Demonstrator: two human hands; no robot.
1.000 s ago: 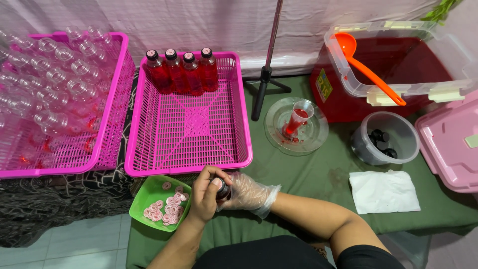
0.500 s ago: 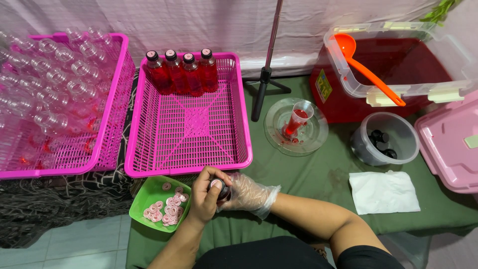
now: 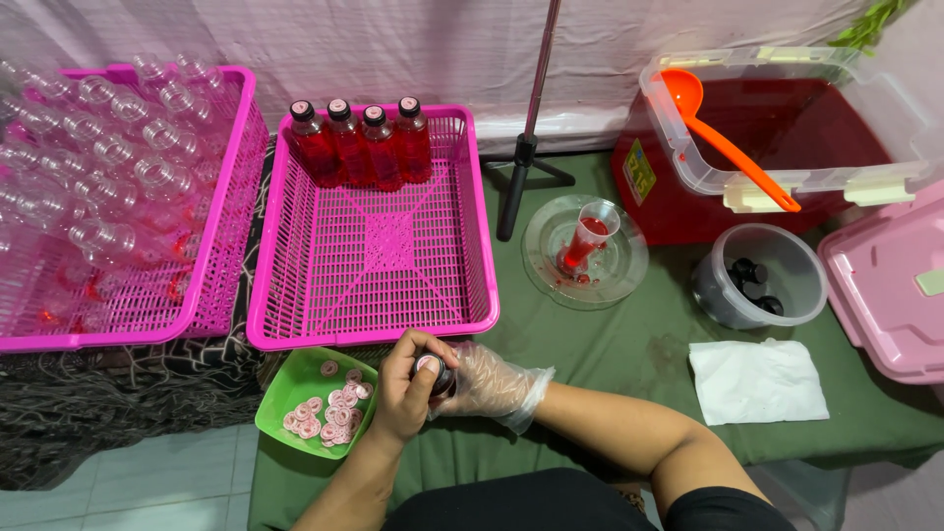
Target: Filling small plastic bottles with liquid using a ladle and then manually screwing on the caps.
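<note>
A low worktop (image 3: 629, 354) covered in dark green cloth runs under a pale, pinkish fabric backdrop; grey floor tiles show at the lower left, where a dark patterned cloth hangs under the baskets.

Two pink mesh baskets sit side by side. The left basket (image 3: 221, 246) is piled with clear empty bottles (image 3: 108, 187) (too many and too overlapped to count). The middle basket (image 3: 388, 246) holds four filled red bottles (image 3: 359, 143) with dark caps, standing upright in a row against its far wall.

At the right stands one clear storage tub (image 3: 787, 147) of red liquid with one orange ladle (image 3: 728, 138) lying across it. A pink lid (image 3: 885, 295) lies at the right edge. One tripod stand (image 3: 521, 157) rises between the middle basket and the tub. In front of it, one clear round tray (image 3: 587, 265) carries one tilted cup (image 3: 590, 231) with red liquid. One grey bucket (image 3: 757, 275) holds dark caps, and one white folded napkin (image 3: 757, 379) lies just before it.

One green dish (image 3: 315, 398) of small pink-and-white round labels sits at the near edge.

The bare left hand (image 3: 408, 388) and the clear-gloved right hand (image 3: 492, 383) are both closed around one small bottle (image 3: 438, 372), held just beside the green dish, in front of the middle basket; only its cap end shows.
</note>
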